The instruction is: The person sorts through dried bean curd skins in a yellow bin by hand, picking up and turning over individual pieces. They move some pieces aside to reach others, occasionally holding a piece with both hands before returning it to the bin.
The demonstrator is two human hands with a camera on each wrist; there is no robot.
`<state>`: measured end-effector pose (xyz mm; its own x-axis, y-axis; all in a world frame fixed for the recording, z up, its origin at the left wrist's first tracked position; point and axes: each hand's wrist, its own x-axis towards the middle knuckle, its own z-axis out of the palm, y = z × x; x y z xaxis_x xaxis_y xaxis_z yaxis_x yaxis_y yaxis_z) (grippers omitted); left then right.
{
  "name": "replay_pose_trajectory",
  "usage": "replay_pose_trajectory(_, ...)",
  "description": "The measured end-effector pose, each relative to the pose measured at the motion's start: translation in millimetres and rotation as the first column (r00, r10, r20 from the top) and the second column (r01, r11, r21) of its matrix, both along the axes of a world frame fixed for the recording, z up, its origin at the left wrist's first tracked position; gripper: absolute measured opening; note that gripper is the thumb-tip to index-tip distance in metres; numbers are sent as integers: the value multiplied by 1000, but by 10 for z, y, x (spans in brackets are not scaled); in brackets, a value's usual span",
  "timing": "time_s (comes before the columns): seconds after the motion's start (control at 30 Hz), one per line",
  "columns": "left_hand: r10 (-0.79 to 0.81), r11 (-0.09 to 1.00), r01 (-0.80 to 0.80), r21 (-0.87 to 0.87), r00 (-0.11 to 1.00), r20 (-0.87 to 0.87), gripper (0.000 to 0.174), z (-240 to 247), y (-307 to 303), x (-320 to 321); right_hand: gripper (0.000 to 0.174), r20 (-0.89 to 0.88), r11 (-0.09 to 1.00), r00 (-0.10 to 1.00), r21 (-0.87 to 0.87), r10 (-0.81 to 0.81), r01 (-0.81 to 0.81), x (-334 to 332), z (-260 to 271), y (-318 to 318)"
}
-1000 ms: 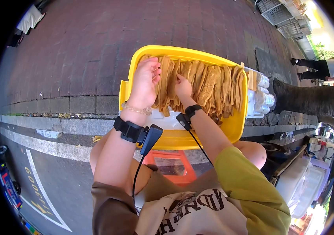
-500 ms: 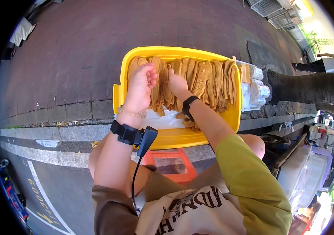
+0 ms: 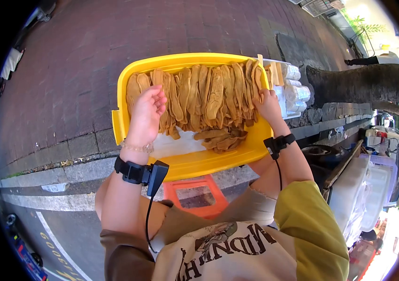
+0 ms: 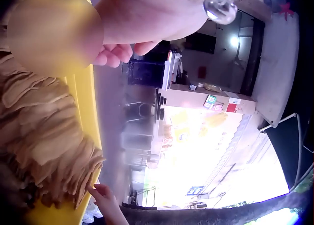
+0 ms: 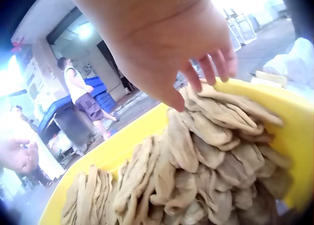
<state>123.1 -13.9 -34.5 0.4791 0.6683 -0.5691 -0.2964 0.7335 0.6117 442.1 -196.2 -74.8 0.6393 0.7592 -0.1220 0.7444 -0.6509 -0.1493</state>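
Long tan, wrinkled strips that look like preserved vegetable (image 3: 216, 93) stand side by side in a yellow tub (image 3: 176, 171). My right hand (image 3: 269, 107) is at the right end of the row, beside the tub's right wall. Its thumb and fingers are apart, and the fingertips touch the last strips (image 5: 216, 107) in the right wrist view. My left hand (image 3: 147, 114) hovers over the left part of the row with fingers loosely bent and nothing in them. A loose pile of smaller strips (image 3: 223, 140) lies at the tub's near side, next to a whitish patch of the bottom.
Clear-wrapped packages (image 3: 295, 89) stand right of the tub, near a tree trunk (image 3: 358, 84). An orange-red stool (image 3: 197, 210) is in front of my knees. White lidded boxes (image 3: 363, 196) sit at the right. In the right wrist view a person (image 5: 81, 90) walks by.
My right hand has moved from the middle of the row to its right end. My left hand stays over the left part. The head view has shifted, so the tub appears further left.
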Motion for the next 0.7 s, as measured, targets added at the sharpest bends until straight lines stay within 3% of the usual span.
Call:
replay_pose_trajectory(0.07, -37, 999, 36, -39, 998, -47, 23, -27, -27, 51, 35, 162, 967, 979, 201, 123, -154, 21, -103, -13)
replay_pose_trajectory(0.1, -51, 998, 48, -43, 997, -60, 23, -57, -50, 81, 31, 155, 915, 966, 320, 205, -246, -119, -51, 109)
replay_pose_trajectory(0.17, -67, 997, 64, -36, 994, -89, 19, -133, -112, 141, 42, 117, 804, 866, 328, 487, -497, -423, 100, 348)
replay_pose_trajectory(0.23, -116, 993, 111, -51, 987, -112, 20, -257, -194, 203, 63, 50, 725, 731, 96, 680, -682, -717, 79, 405)
replay_pose_trajectory(0.33, -208, 977, 199, -74, 970, -125, 20, -474, -326, 226, 66, 52, 711, 710, 8, 702, -704, -812, -246, 305)
replay_pose_trajectory(0.37, -243, 968, 232, -90, 961, -130, 20, -538, -375, 234, 56, 153, 696, 693, 45, 705, -717, -780, -314, 266)
replay_pose_trajectory(0.4, -277, 958, 264, -109, 951, -136, 20, -569, -431, 240, 56, 142, 697, 696, 55, 704, -715, -777, -316, 263)
replay_pose_trajectory(0.47, -306, 950, 290, -114, 938, -164, 21, -596, -560, 266, 39, 115, 714, 740, 205, 662, -670, -743, -303, 297)
replay_pose_trajectory(0.5, -369, 928, 369, -50, 896, -247, 25, -582, -614, 300, 20, 160, 680, 765, 372, 624, -632, -764, -239, 367)
replay_pose_trajectory(0.57, -420, 837, 523, 158, 801, -428, 42, -584, -721, 376, 17, 82, 707, 810, 443, 581, -552, -771, 18, 432)
replay_pose_trajectory(0.6, -419, 835, 527, 160, 796, -437, 42, -560, -756, 422, 16, 6, 730, 843, 498, 537, -468, -770, 156, 467)
replay_pose_trajectory(0.63, -250, 663, 586, 466, 760, -600, 48, -537, -790, 471, 19, -5, 637, 839, 653, 544, -409, -801, 281, 498)
replay_pose_trajectory(0.67, -29, 377, 637, 673, 734, -679, 55, -518, -822, 516, 19, -7, 633, 840, 660, 543, -404, -855, 400, 503)
replay_pose_trajectory(0.7, -37, 237, 676, 698, 724, -689, 56, -359, -815, 554, 22, -186, 685, 855, 689, 484, -238, -919, 506, 490)
